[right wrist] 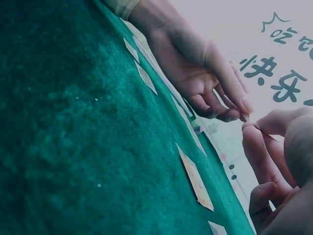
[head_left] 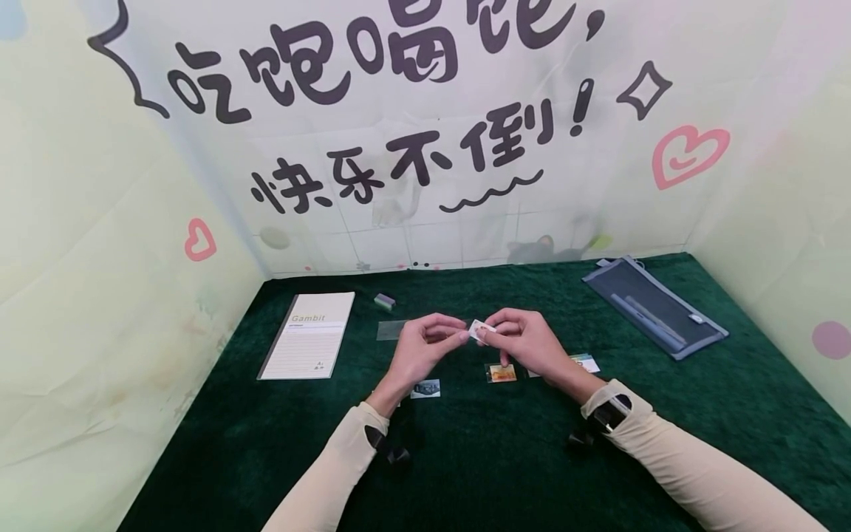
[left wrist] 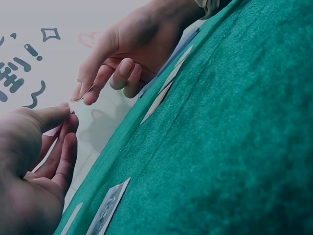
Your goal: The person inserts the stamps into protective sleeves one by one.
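Above the green cloth, both hands meet at a small white card (head_left: 482, 332) with reddish print. My left hand (head_left: 425, 346) pinches its left edge between thumb and fingertips. On the other side, my right hand (head_left: 528, 340) grips the card with thumb and index finger, its other fingers curled below. In the left wrist view the card shows only as a thin edge between the fingertips. Below the right hand lies an orange picture card (head_left: 502, 374). A grey-blue picture card (head_left: 425, 389) rests beside the left wrist.
A Gambit notebook (head_left: 309, 336) lies at the left. Near it are a clear plastic sleeve (head_left: 390, 330) and a small purple-and-green block (head_left: 384, 301). More cards (head_left: 588, 363) lie partly hidden under the right wrist. A blue mesh zip pouch (head_left: 654, 307) lies at the back right.
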The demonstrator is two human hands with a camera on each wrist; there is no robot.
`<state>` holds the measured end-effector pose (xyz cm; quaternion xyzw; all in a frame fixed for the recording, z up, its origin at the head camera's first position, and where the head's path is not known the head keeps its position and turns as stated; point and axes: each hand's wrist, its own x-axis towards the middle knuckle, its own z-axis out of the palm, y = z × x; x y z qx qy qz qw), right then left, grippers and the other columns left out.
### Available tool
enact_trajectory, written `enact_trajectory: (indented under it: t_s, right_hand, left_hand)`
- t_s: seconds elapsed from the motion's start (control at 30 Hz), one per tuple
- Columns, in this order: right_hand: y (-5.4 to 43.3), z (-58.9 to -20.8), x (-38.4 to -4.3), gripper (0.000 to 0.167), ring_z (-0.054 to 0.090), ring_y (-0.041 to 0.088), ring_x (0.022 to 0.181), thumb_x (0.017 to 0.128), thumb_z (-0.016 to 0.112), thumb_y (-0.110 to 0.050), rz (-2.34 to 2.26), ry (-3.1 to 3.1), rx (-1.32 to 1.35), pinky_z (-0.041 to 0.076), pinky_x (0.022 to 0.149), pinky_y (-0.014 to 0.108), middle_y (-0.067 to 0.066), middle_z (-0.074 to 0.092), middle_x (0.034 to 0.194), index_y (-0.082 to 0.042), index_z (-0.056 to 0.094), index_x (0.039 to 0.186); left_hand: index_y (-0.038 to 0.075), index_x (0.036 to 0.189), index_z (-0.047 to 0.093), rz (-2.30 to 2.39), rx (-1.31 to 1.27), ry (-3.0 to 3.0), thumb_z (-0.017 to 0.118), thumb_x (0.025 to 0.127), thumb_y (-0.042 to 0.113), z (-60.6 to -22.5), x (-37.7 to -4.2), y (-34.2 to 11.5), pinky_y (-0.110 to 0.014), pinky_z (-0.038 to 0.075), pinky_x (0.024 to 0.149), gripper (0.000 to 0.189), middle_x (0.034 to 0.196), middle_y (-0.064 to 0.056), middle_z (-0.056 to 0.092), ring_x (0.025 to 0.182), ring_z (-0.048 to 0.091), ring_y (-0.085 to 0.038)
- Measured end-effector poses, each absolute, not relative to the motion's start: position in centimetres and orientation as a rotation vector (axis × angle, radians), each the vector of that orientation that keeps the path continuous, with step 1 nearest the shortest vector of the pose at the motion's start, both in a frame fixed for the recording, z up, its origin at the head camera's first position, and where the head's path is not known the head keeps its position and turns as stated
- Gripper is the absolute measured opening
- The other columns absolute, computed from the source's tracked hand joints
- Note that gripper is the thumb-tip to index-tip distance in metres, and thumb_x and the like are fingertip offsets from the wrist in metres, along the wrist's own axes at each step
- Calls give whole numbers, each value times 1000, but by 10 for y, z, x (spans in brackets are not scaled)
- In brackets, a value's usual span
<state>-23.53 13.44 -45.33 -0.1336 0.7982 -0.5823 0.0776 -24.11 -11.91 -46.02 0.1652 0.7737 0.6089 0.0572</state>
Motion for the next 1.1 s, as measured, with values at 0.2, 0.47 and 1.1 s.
enact_trajectory:
  t_s: [0.2,0.47,1.1]
  right_hand:
    - [135,-454,-235,40,68,26,68,101,76,-49,-1721,2362,-390,58,70,35,10,84,108,-16,72,121]
    - [134,-453,-236,43,69,26,69,101,74,-53,-1697,2337,-403,57,72,35,12,83,108,-17,71,124]
    - [136,-452,-234,33,67,28,71,107,67,-47,-1722,2386,-442,57,72,34,12,80,102,-19,73,123]
  left_hand:
    - [28,121,78,1846,514,2352,81,97,44,-461,-242,-119,-47,59,102,29,112,6,84,112,77,-15]
    - [27,120,79,1865,517,2343,82,97,43,-462,-242,-120,-44,60,99,28,111,6,85,111,78,-15]
    - [23,120,79,1914,460,2317,81,98,42,-458,-240,-119,-40,62,96,29,111,3,85,109,79,-18]
